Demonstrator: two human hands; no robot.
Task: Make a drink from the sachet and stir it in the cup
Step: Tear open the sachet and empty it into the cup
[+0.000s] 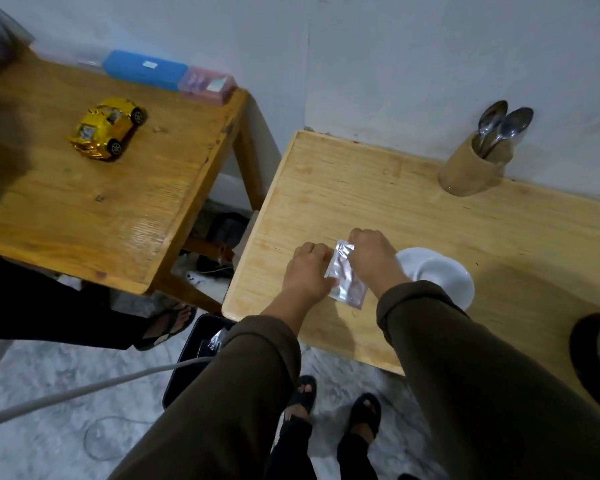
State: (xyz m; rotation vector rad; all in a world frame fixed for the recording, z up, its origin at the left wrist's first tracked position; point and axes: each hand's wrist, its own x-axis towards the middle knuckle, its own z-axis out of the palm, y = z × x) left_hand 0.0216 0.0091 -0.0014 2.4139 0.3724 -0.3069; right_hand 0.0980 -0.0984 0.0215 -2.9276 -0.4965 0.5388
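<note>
A silvery foil sachet [344, 276] is held over the light wooden table [326, 188] between both hands. My left hand [307, 271] pinches its left edge. My right hand [371, 258] grips its top right corner. Just right of my right wrist sits a white cup on a white saucer [444, 275], partly hidden by my right forearm. At the back right of the table stands a tan holder [471, 171] with metal spoons [499, 124] sticking out of it.
A second, darker wooden table [84, 188] stands to the left with a yellow toy car [108, 129], a blue case [146, 69] and a pink box [207, 84]. A black bin [194, 355] sits on the floor between the tables. Another person's sandalled foot [168, 325] is at left.
</note>
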